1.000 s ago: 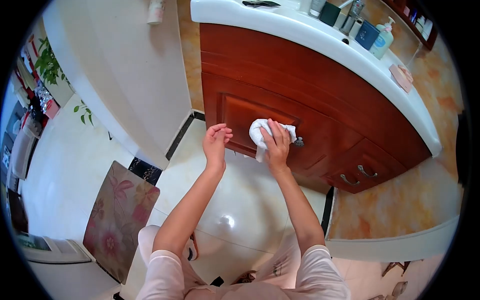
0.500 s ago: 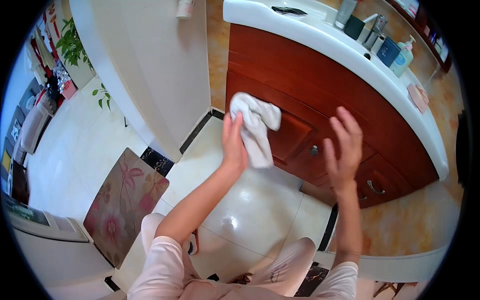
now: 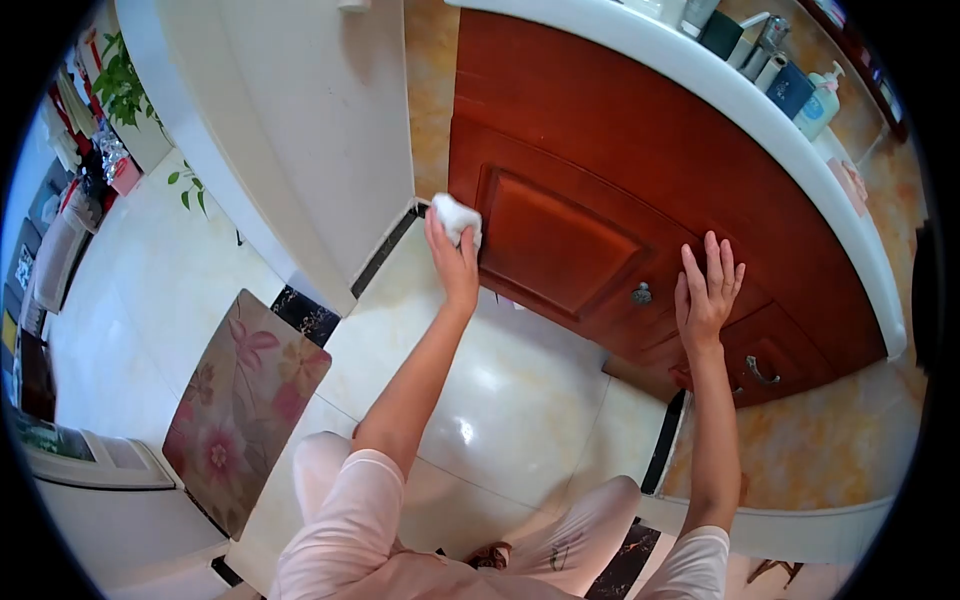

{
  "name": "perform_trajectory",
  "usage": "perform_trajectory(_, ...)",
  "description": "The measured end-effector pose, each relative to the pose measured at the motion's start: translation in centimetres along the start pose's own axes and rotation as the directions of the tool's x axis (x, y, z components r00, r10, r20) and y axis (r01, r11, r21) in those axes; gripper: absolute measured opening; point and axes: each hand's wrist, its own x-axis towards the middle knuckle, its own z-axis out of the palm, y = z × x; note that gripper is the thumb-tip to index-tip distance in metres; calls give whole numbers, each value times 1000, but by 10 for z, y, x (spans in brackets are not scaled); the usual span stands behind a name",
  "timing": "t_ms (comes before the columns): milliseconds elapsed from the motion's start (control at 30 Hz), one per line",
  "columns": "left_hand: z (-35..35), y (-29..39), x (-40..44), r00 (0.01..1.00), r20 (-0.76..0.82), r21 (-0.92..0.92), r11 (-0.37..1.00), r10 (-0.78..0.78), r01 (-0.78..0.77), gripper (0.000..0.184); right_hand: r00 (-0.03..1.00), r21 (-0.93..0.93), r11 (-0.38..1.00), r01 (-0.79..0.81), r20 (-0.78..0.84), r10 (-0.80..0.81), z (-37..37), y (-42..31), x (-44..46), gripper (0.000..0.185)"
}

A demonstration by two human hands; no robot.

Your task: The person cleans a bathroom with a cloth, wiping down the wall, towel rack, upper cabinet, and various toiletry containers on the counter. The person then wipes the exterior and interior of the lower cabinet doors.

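A white cloth (image 3: 457, 217) is bunched up in my left hand (image 3: 455, 266), whose fingers are closed round it. The cloth is at the left edge of the reddish-brown wooden vanity cabinet (image 3: 560, 110); whether it presses on the wood I cannot tell. Higher up the right side, my right hand (image 3: 708, 295) holds nothing, its fingers stretched out over the cabinet front. It may be resting on the wood. Just left of that hand is a small cabinet knob (image 3: 641, 293), and below it a curved drawer handle (image 3: 763, 370).
The white countertop (image 3: 800, 175) overhangs the cabinet, carrying a pump bottle (image 3: 820, 103), a dark blue box (image 3: 790, 90) and a faucet (image 3: 768, 42). A wall (image 3: 290, 110) stands at left. A floral mat (image 3: 245, 415) lies on the tiled floor (image 3: 465, 400).
The cloth, hanging loose before, is now bunched in my left hand and slightly further left. My right hand has shifted right and down a little. The view has tilted lower.
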Motion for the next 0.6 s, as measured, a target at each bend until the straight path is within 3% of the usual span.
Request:
perform_trajectory(100,-6,-49,-50,949,51,21,950,-311,310,56,999,11,1000,14,-36,-13,6,2,-2,41)
perform_trajectory(200,-8,-53,-59,899,22,25,899,-437,437,55,999,22,1000,11,-48,-10,7,1,-3,42)
perform_trajectory(300,-10,-46,-64,775,-108,7,779,-622,627,52,999,39,999,-3,-32,4,6,-1,-2,43)
perform_trajectory(433,19,-40,-84,663,-158,-211,681,-732,701,43,1000,84,996,-28,13,27,-3,-4,1,44)
perform_trajectory(467,22,-28,-94,714,-60,-95,716,-698,692,42,1000,75,997,-24,11,24,-3,-4,-2,45)
perform_trajectory(567,45,12,-137,719,123,34,727,-684,685,49,1000,51,999,3,-13,-2,2,-2,-1,47)
perform_trajectory(600,44,26,-150,758,240,-82,765,-607,639,54,1000,42,999,14,-17,-13,4,1,-3,47)
